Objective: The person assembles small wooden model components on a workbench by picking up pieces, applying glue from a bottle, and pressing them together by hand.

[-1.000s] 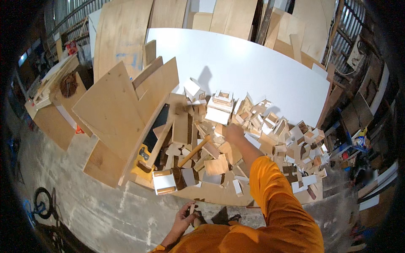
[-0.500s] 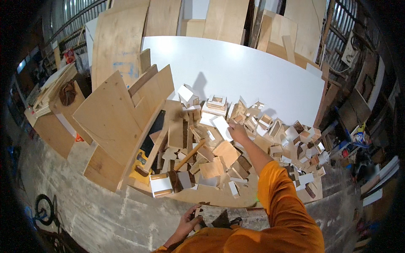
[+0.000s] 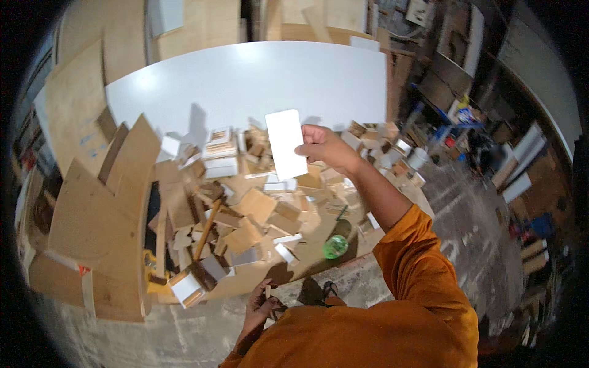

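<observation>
In my right hand (image 3: 328, 149), pinched between thumb and fingers along its right edge, is a white rectangular board (image 3: 284, 146). It is upright above a heap of wood offcuts (image 3: 254, 205). My left hand (image 3: 256, 313) is low, near my body and this side of the work surface. Its fingers are closed on a small wood piece (image 3: 268, 292), partly hidden. A hammer (image 3: 207, 230) with a wooden handle lies on the heap's left part. Right of the heap sits a green see-through bottle (image 3: 335, 246).
A large white panel (image 3: 257, 76) rises behind the heap. Tall plywood sheets (image 3: 101, 205) lean on the left. Stacked white-and-wood pieces (image 3: 221, 147) stand at the heap's back. Mixed clutter (image 3: 460, 116) lines the far right. A grey concrete floor (image 3: 454, 233) surrounds the work surface.
My right hand has raised the white board off the heap and turned it more upright. The view has swung right, bringing the green bottle into sight. My left hand still keeps the small wood piece.
</observation>
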`<move>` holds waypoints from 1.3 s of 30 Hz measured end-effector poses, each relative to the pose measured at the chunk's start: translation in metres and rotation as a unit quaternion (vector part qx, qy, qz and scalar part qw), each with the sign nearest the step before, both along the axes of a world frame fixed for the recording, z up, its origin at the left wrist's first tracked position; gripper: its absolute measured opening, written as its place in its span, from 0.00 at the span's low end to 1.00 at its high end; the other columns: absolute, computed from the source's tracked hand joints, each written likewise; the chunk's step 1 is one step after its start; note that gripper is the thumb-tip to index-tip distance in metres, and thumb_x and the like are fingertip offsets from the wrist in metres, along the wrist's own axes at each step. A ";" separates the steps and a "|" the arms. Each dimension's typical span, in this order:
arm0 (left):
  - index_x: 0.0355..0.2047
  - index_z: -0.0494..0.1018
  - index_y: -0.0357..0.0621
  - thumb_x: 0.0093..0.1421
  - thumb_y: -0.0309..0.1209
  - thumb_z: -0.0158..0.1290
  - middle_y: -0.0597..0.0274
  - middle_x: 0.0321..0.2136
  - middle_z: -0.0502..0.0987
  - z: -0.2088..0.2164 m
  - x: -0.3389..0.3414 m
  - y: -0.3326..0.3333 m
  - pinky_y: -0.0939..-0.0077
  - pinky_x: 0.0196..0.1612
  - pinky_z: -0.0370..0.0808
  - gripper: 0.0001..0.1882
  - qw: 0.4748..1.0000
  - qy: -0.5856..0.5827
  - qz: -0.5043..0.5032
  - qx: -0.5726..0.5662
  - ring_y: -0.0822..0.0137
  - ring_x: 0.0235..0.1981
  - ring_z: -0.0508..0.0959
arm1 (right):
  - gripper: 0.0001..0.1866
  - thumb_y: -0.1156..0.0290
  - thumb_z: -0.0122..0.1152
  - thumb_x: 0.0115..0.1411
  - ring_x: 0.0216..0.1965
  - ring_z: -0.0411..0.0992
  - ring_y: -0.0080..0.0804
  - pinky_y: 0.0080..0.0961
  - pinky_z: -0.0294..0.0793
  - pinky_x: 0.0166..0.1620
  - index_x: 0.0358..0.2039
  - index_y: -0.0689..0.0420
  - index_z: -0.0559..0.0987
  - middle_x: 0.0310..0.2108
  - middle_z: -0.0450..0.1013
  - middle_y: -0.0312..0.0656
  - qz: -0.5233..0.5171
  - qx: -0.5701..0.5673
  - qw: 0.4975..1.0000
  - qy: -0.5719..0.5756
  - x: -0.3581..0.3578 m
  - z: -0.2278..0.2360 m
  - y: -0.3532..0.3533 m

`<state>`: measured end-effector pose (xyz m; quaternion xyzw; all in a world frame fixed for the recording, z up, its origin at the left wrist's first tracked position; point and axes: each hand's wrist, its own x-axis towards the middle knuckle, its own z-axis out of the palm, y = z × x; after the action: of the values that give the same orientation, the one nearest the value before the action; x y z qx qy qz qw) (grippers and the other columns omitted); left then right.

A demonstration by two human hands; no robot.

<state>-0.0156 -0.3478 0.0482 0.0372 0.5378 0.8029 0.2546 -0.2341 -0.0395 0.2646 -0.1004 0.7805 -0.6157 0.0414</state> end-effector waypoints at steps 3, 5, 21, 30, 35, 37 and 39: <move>0.57 0.61 0.43 0.57 0.15 0.45 0.59 0.51 0.66 0.026 -0.009 0.015 0.74 0.38 0.74 0.27 0.999 0.008 -0.033 -0.021 0.69 0.37 0.76 | 0.17 0.67 0.61 0.55 0.30 0.69 0.18 0.18 0.70 0.33 0.45 0.57 0.74 0.30 0.73 0.30 -0.076 -0.045 0.993 0.075 0.067 0.042 0.039; 0.57 0.62 0.42 0.57 0.19 0.48 0.57 0.50 0.68 0.036 -0.015 0.024 0.73 0.40 0.74 0.26 0.997 0.015 -0.051 -0.053 0.68 0.39 0.75 | 0.21 0.64 0.62 0.55 0.33 0.72 0.20 0.21 0.73 0.36 0.48 0.60 0.72 0.34 0.75 0.35 -0.193 -0.009 0.977 0.091 0.111 0.051 0.087; 0.57 0.61 0.41 0.55 0.19 0.47 0.59 0.47 0.70 0.052 -0.012 0.126 0.76 0.42 0.71 0.27 0.992 0.025 -0.046 -0.115 0.70 0.38 0.73 | 0.21 0.73 0.55 0.58 0.37 0.74 0.21 0.16 0.72 0.40 0.53 0.61 0.69 0.41 0.75 0.38 -0.294 -0.226 0.919 0.132 0.185 0.018 0.256; 0.56 0.62 0.42 0.55 0.15 0.47 0.61 0.48 0.69 0.053 -0.005 0.139 0.76 0.43 0.71 0.27 0.990 0.024 -0.019 -0.140 0.71 0.39 0.72 | 0.23 0.70 0.58 0.57 0.34 0.72 0.22 0.20 0.71 0.36 0.54 0.58 0.70 0.38 0.75 0.38 -0.152 -0.067 0.986 -0.004 0.112 -0.005 0.210; 0.57 0.63 0.46 0.57 0.17 0.49 0.62 0.48 0.69 0.057 -0.009 0.131 0.77 0.42 0.71 0.26 0.983 -0.020 -0.003 -0.182 0.71 0.38 0.71 | 0.19 0.69 0.60 0.55 0.29 0.69 0.21 0.20 0.68 0.30 0.47 0.59 0.73 0.32 0.75 0.37 0.040 0.005 0.998 -0.044 0.051 -0.052 0.138; 0.57 0.63 0.47 0.57 0.18 0.50 0.63 0.48 0.69 0.063 -0.008 0.123 0.78 0.40 0.73 0.27 0.985 -0.034 0.008 -0.168 0.72 0.39 0.71 | 0.19 0.70 0.60 0.54 0.28 0.69 0.22 0.20 0.68 0.30 0.47 0.59 0.73 0.32 0.76 0.39 0.067 0.047 0.994 -0.070 0.030 -0.063 0.114; 0.57 0.63 0.47 0.57 0.19 0.49 0.63 0.48 0.69 0.062 -0.011 0.114 0.78 0.39 0.73 0.26 0.988 -0.024 0.016 -0.153 0.72 0.39 0.71 | 0.19 0.70 0.62 0.51 0.28 0.72 0.26 0.24 0.70 0.31 0.45 0.57 0.75 0.32 0.77 0.42 0.064 0.113 0.991 -0.040 0.010 -0.075 0.097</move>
<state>-0.0270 -0.2342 0.1103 -0.0300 0.6482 0.7160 0.2576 -0.2243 0.0575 0.1894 -0.1201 0.8349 -0.5228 0.1229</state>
